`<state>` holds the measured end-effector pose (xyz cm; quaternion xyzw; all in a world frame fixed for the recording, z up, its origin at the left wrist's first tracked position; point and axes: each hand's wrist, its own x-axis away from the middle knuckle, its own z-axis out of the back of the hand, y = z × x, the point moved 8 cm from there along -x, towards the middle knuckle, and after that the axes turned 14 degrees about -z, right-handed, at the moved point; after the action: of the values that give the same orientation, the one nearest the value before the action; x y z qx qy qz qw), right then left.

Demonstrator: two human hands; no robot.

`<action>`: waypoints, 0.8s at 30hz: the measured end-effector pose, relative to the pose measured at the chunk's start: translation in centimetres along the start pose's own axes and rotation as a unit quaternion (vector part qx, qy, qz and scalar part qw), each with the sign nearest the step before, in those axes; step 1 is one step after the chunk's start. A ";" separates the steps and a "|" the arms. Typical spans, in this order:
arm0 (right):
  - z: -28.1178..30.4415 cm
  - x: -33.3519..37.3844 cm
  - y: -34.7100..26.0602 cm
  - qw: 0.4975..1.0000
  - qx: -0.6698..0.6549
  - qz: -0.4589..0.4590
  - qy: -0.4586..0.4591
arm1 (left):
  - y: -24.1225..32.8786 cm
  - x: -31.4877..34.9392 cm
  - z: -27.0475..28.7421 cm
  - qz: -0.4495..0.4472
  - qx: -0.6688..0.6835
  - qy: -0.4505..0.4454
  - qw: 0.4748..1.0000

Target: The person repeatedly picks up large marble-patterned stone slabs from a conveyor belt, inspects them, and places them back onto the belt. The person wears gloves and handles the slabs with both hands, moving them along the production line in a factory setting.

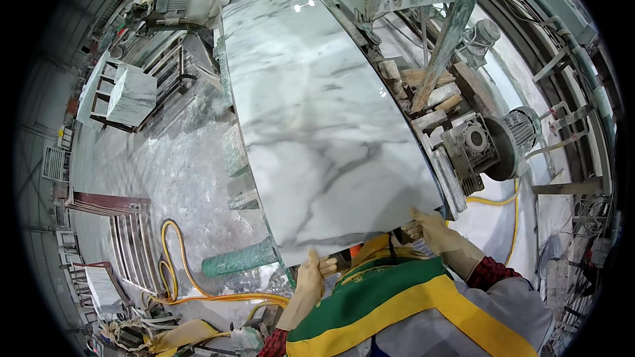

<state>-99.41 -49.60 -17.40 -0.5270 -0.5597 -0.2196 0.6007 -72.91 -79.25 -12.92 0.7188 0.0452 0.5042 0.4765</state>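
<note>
A long polished white marble slab (317, 132) with grey veins stretches away from my body over a machine bed. My left hand (309, 285), in a pale glove, grips its near edge close to the left corner, with the thumb on top. Further right, my right hand (442, 238), gloved alike, holds the same edge by the right corner. The fingertips of both hands are partly hidden below the slab. My green and yellow apron (390, 297) is close against that edge.
Right of the slab are a motor with a gearbox (473, 145) and stacked wood blocks (430, 92). A green roller (238, 260) juts out at left, near a yellow hose (173, 258) on the floor. Metal racks (129, 244) and stone pieces (132, 96) stand farther left.
</note>
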 end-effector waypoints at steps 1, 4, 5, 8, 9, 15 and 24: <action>0.4 -0.2 0.2 1.000 -0.009 0.007 0.008 | 0.0 -0.1 -0.1 -0.009 0.004 0.002 1.000; -1.4 2.1 -1.5 0.998 -0.034 0.008 0.043 | -0.7 -0.8 0.1 -0.017 0.012 -0.001 1.000; -0.8 1.3 -1.1 0.999 -0.038 0.014 0.020 | -0.8 -1.0 0.2 -0.017 0.016 -0.009 1.000; 0.4 0.0 -0.9 1.000 -0.012 0.003 -0.005 | -0.6 -1.5 0.4 -0.006 -0.026 -0.043 0.999; -0.9 2.6 -2.9 0.999 0.026 -0.018 0.016 | -1.3 -2.2 1.0 0.009 -0.045 -0.063 0.997; 1.8 5.9 -12.8 0.928 0.366 0.037 0.055 | 8.6 -0.4 -2.0 0.056 -0.375 -0.317 0.869; -9.1 6.5 -17.3 0.607 0.601 0.462 0.237 | 17.7 -1.5 -5.8 -0.655 -0.549 -0.095 0.510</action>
<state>-108.35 -61.47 -3.18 -0.1652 -0.0856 0.3558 0.9158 -85.52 -85.96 -0.80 0.1232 0.1720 -0.0987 0.9724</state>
